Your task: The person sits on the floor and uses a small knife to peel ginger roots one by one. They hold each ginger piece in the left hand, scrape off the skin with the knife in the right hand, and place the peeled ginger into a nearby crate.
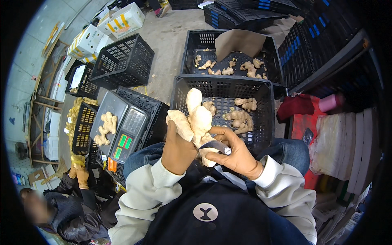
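Observation:
A large branched piece of ginger root [200, 119] is held over the near black plastic crate [223, 80]. My left hand [179, 150], in a tan glove, grips its left side. In my right hand [237, 153], also gloved, is a small knife [214, 145] with a dark curved blade, which lies against the lower part of the root; the fingers also touch the ginger. Inside the near crate lie several ginger pieces [240, 119]. Further ginger [107, 125] rests on the digital scale [114, 107] to the left.
Beyond the near crate, another crate [185, 55] holds ginger and a cardboard sheet [239, 43]. An upright-sided crate [122, 61] and cartons [125, 20] stand at upper left. A co-worker [73, 208] sits at lower left, gloved hands on netted ginger. Stacked crates and foam sheets [333, 144] are at right.

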Tool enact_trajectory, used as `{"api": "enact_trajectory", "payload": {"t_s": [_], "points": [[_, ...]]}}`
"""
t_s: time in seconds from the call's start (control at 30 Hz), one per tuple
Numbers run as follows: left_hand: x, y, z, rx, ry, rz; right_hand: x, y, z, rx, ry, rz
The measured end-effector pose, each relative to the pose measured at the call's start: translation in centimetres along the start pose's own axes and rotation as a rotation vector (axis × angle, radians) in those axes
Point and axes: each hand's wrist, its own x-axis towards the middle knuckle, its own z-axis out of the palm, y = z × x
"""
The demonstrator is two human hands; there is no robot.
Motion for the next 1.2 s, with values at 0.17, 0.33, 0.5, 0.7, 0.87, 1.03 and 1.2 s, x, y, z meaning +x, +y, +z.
{"api": "enact_trajectory", "payload": {"t_s": [0.17, 0.33, 0.5, 0.7, 0.87, 1.03, 1.2], "points": [[0.7, 0.0, 0.5, 0.118, 0.077, -0.125, 0.3, -0.2, -1.1, -0.083, 0.006, -0.273], [0.1, -0.3, 1.1, -0.159, 0.142, -0.083, 0.6, -1.0, -2.5, -0.696, 0.162, -0.567], [0.1, -0.9, 1.3, -0.679, 0.148, -0.365, 0.9, -1.2, -2.4, -0.859, 0.198, -0.573], [-0.2, -0.2, 0.7, -0.968, 0.130, -0.489, 1.2, -1.1, -2.4, -0.907, 0.183, -0.579], [-0.6, 0.3, 0.1, -1.283, 0.096, -0.630, 1.2, -1.2, -2.4, -0.905, 0.139, -0.557], [-0.5, 0.2, -0.6, -1.153, -0.028, -0.581, 1.2, -1.2, -2.4, -0.886, 0.122, -0.574], [-0.5, 0.6, -0.5, -1.564, 0.033, -0.674, 1.5, -0.6, -3.3, -0.930, 0.157, -0.580]]}}
